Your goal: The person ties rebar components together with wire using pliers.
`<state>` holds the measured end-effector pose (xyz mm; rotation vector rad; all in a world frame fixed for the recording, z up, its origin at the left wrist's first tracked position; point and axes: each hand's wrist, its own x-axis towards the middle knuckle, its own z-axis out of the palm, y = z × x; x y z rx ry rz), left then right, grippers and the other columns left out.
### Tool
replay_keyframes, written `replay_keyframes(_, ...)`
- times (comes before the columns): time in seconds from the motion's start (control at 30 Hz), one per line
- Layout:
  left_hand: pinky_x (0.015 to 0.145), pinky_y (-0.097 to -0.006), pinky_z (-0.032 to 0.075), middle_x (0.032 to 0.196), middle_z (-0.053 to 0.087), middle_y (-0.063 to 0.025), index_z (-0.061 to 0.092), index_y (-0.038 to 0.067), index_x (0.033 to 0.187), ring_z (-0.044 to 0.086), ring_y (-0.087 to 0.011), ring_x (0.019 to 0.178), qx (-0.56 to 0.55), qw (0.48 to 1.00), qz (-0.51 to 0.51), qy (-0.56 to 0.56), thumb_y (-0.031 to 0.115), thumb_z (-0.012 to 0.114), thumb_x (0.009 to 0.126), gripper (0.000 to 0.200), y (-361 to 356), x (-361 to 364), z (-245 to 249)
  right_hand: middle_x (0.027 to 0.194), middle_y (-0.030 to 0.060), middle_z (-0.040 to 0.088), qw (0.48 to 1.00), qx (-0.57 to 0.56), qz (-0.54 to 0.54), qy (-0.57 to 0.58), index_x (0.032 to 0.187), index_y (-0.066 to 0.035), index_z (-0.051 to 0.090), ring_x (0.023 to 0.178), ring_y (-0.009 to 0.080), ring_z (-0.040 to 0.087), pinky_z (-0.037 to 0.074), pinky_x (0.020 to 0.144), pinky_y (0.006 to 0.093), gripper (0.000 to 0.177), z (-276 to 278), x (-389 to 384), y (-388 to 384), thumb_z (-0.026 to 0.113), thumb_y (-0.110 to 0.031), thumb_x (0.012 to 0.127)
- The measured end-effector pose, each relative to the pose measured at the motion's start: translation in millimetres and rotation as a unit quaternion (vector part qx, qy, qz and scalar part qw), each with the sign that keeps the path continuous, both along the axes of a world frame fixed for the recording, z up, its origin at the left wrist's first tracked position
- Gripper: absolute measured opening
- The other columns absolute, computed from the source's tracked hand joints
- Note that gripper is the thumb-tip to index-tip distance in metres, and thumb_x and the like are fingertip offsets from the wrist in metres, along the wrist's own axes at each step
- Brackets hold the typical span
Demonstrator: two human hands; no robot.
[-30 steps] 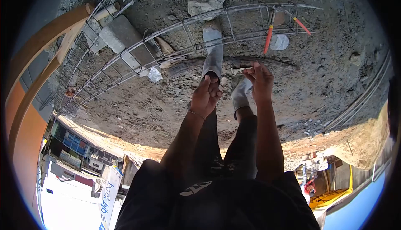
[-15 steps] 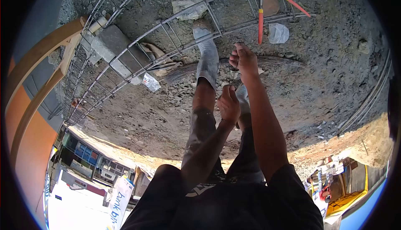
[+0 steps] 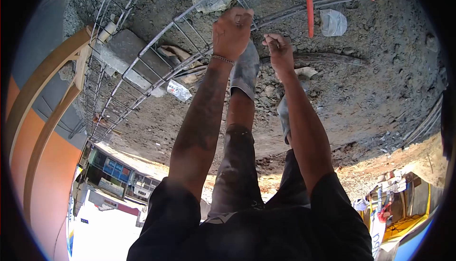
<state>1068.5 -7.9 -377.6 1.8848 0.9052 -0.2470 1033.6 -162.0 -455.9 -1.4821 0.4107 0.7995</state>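
Observation:
My left hand point(image 3: 232, 34), with a chain bracelet at the wrist, is a closed fist in front of the rebar cage point(image 3: 173, 21). Whether it touches the steel, or what is inside the fingers, I cannot make out. To its right, my right hand point(image 3: 279, 54) has its fingers curled and pinched together; anything between them is too small to see. A bundle of thin wire point(image 3: 332, 59) lies on the ground just beyond that hand. Pincers with red handles point(image 3: 310, 14) rest across the cage at the top, partly cut off by the frame edge.
A crumpled clear plastic bag point(image 3: 334, 23) lies near the pincers. Left are a white packet point(image 3: 178, 90), a concrete block point(image 3: 128, 52) and a curved wooden frame point(image 3: 40, 71). Long rods point(image 3: 424, 124) lie at far right. Another person in red point(image 3: 384, 212) is in the distance.
My left hand has gone from low beside my right forearm up and left to the cage. The right hand has risen slightly. The whole view has shifted, pushing the pincers toward the top edge.

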Motion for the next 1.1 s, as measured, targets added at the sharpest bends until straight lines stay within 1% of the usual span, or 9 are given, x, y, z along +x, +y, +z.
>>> replay_keyframes(0.2,0.061,-0.0307,0.048,0.069,0.065,-0.0096,0.065,0.003,0.078,0.063,-0.021,0.062,0.202,0.966,-0.159,-0.024,0.027,0.063,0.075,0.024,-0.8,4.5,-25.7,0.085,0.0011,0.059,0.989,0.129,0.016,-0.068,0.095,-0.001,0.059,0.079,0.0066,0.05,0.04,0.073,0.0224,0.016,-10.1,19.9,9.7,0.055,-0.014,0.088)
replay_keyframes(0.33,0.06,-0.0293,0.048,0.068,0.065,-0.0099,0.066,0.003,0.075,0.064,-0.0226,0.062,0.203,0.965,-0.163,0.033,0.024,0.064,0.074,0.022,-13.0,1.5,2.2,0.087,0.0064,0.061,0.989,0.071,0.09,-0.09,0.093,-0.001,0.059,0.079,0.0089,0.053,0.042,0.073,0.0226,0.012,-3.5,31.9,7.9,0.052,-0.009,0.087)
replay_keyframes(0.4,0.064,-0.0304,0.048,0.065,0.064,-0.0093,0.067,0.004,0.073,0.062,-0.0239,0.061,0.104,0.991,-0.052,0.07,0.022,0.064,0.073,0.018,-17.5,-3.8,14.6,0.084,0.0049,0.06,0.994,0.0,0.087,-0.069,0.092,-0.002,0.058,0.077,0.009,0.052,0.041,0.071,0.0227,0.012,5.9,35.8,14.5,0.054,-0.012,0.087)
replay_keyframes(0.53,0.068,-0.0317,0.046,0.067,0.062,-0.0101,0.068,0.004,0.075,0.06,-0.0244,0.066,0.054,0.994,-0.035,0.09,0.016,0.064,0.072,0.013,-14.1,-23.1,12.9,0.078,0.002,0.057,0.994,0.059,0.0,-0.092,0.093,-0.002,0.058,0.071,0.0086,0.05,0.04,0.066,0.0228,0.017,-1.5,31.4,22.9,0.057,-0.017,0.085)
replay_keyframes(0.63,0.071,-0.0325,0.045,0.073,0.061,-0.0115,0.067,0.003,0.074,0.058,-0.0249,0.072,0.186,0.969,-0.15,-0.058,0.012,0.066,0.07,0.01,-3.4,-40.2,-11.4,0.076,0.0007,0.055,0.995,0.066,-0.03,-0.062,0.092,-0.002,0.058,0.068,0.0087,0.047,0.038,0.061,0.0239,0.023,6.5,33.9,27.4,0.06,-0.022,0.083)
replay_keyframes(0.83,0.067,-0.0383,0.047,0.081,0.058,-0.0145,0.063,0.001,0.077,0.057,-0.03,0.074,0.042,0.983,-0.171,-0.048,0.018,0.072,0.067,0.022,12.6,-35.5,-22.3,0.075,0.003,0.052,0.992,-0.023,0.038,-0.115,0.092,-0.001,0.06,0.064,0.0095,0.043,0.036,0.057,0.0248,0.032,6.5,32.5,29.3,0.063,-0.03,0.08)
replay_keyframes(0.93,0.067,-0.0376,0.048,0.078,0.06,-0.0158,0.061,-0.002,0.078,0.06,-0.0286,0.073,-0.013,0.99,-0.139,0.017,0.031,0.073,0.068,0.037,21.6,-29.4,-35.2,0.073,0.0036,0.05,0.992,-0.035,0.028,-0.122,0.095,-0.001,0.061,0.062,0.0096,0.041,0.036,0.057,0.0249,0.035,7.4,32.0,30.4,0.064,-0.033,0.08)
replay_keyframes(1.03,0.066,-0.0357,0.049,0.08,0.063,-0.0179,0.06,-0.005,0.081,0.063,-0.0264,0.076,0.041,0.932,-0.325,0.154,0.043,0.068,0.072,0.049,31.3,-13.0,-34.5,0.073,0.0038,0.049,0.99,-0.049,0.036,-0.125,0.098,-0.002,0.061,0.063,0.0099,0.041,0.036,0.057,0.0253,0.037,8.6,30.3,29.8,0.064,-0.033,0.08)
replay_keyframes(1.1,0.071,-0.0356,0.049,0.089,0.064,-0.0184,0.061,-0.003,0.091,0.063,-0.0253,0.084,-0.169,0.86,-0.326,0.354,0.049,0.062,0.075,0.054,35.6,1.5,-29.3,0.073,0.0038,0.048,0.986,-0.067,0.042,-0.146,0.101,-0.001,0.061,0.063,0.0107,0.042,0.037,0.058,0.0256,0.039,8.8,30.0,31.4,0.063,-0.034,0.081)
